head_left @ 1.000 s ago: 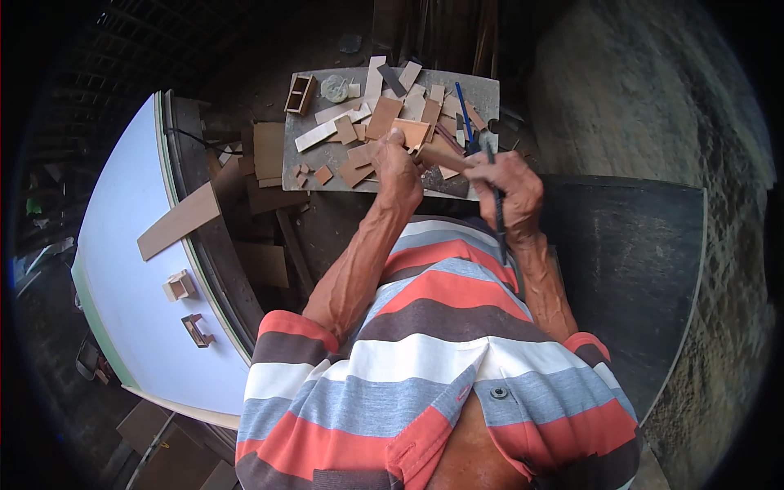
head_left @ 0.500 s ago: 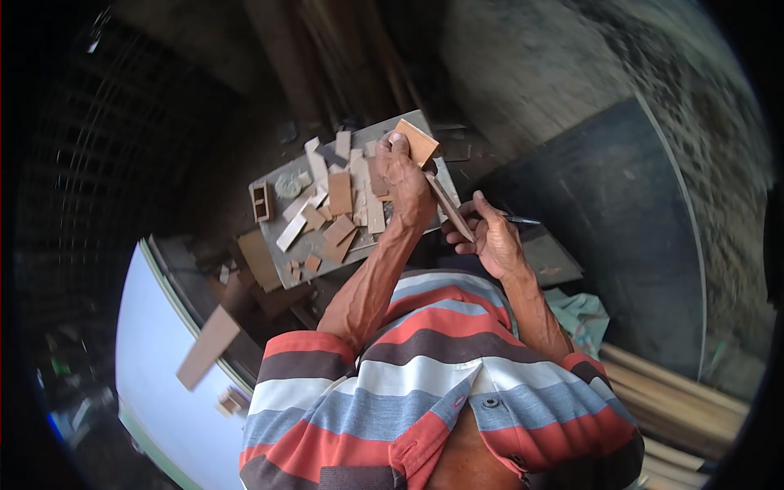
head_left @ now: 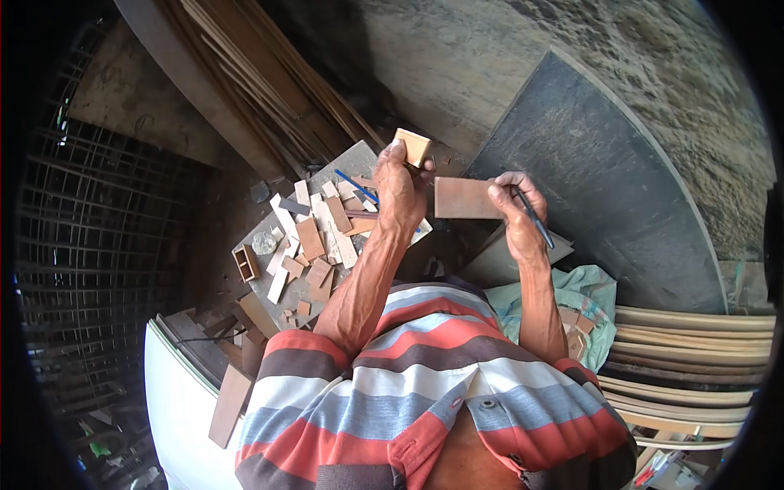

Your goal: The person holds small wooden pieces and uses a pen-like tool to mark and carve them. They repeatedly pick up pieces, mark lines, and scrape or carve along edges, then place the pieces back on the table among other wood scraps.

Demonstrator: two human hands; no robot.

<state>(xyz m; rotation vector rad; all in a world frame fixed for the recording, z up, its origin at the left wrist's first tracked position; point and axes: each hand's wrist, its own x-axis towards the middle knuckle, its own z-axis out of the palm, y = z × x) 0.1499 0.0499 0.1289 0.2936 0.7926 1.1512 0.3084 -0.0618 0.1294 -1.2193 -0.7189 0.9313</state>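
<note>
My left hand is closed around a small light wooden block, or perhaps a little box, raised above the far side of the work table. Out to the right, my right hand pinches one end of a flat brown rectangular wood piece, its broad face showing. A dark pen-like tool is also tucked in the right fingers, pointing back toward my forearm. A gap separates the flat piece from my left hand. Below and left, a small open wooden box with compartments sits at the table's corner.
The grey work table bears several loose wood offcuts, a blue pencil-like stick and a clear round object. A large dark panel leans at the right. Long wooden strips lie beside a green cloth.
My right hand has moved right and up, drawing the flat wood piece away from my left hand and turning its broad face into view. The whole view has also rotated.
</note>
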